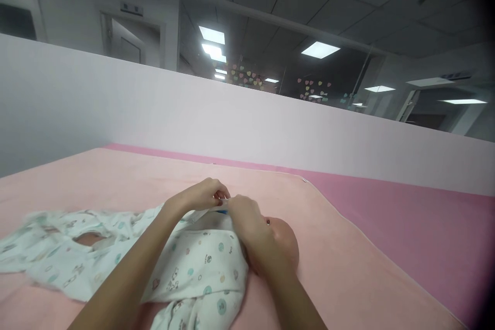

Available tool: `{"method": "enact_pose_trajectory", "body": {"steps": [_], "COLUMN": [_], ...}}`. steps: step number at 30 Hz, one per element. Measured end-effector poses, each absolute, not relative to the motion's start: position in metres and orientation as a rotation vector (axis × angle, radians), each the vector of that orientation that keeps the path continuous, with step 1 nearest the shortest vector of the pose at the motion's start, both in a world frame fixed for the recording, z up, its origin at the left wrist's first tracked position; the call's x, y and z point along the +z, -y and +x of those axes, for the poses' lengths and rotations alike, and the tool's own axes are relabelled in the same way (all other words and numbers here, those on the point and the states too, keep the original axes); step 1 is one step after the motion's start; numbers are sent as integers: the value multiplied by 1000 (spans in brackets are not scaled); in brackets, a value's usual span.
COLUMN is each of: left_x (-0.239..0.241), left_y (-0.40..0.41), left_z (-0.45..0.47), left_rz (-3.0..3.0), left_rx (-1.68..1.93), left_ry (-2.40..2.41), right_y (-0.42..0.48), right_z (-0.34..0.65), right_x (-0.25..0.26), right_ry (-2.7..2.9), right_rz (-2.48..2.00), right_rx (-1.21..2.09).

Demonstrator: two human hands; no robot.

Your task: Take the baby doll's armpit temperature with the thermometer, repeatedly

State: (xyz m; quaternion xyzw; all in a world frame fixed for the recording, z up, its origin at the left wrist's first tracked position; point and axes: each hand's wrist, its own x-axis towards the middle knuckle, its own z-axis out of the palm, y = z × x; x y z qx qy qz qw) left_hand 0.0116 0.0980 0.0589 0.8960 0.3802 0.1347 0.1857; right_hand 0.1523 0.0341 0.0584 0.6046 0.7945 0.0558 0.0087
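A baby doll lies on the pink blanket (pixel 340 268), dressed in a white printed baby garment (pixel 201 263). Its bare head (pixel 288 242) shows at the right, partly behind my right hand. My left hand (pixel 203 195) pinches the garment's upper edge near the doll's neck. My right hand (pixel 251 232) is closed on the same edge, fingertips meeting the left hand's. A small blue bit shows between the two hands. A patch of the doll's skin (pixel 88 238) shows through an opening in the garment at the left.
The blanket covers a darker pink mat (pixel 406 211) that reaches a white partition wall (pixel 193 113) behind. Past the wall are doors, glass panels with heart stickers and ceiling lights.
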Motion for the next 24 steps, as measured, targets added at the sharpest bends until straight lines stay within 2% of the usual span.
{"method": "enact_pose_trajectory", "body": {"steps": [4,8,11,19,21,24], "left_x": [59,57,54,60,72,96], "left_y": [-97,-91,-83,-77,-74,-62], "left_z": [15,25,33,26,17,1], "left_rz": [2488,2488,2450,2404,2388,2338], "left_rx": [326,238,62,-81,38,414], "left_ry": [-1048,-1016,-1056,-1069,-1068,-1148], "right_y": [1,22,29,35,33,26], "right_z": [204,256,275,260,253,246], "right_x": [86,91,93,110,113,115], "right_ry": [-2646,-2871,-2859,-2964,-3127,-3360], "right_rz": [2101,2263,2375,2378,2281,2074], "right_rx": [296,573,602,432,294,-43]}}
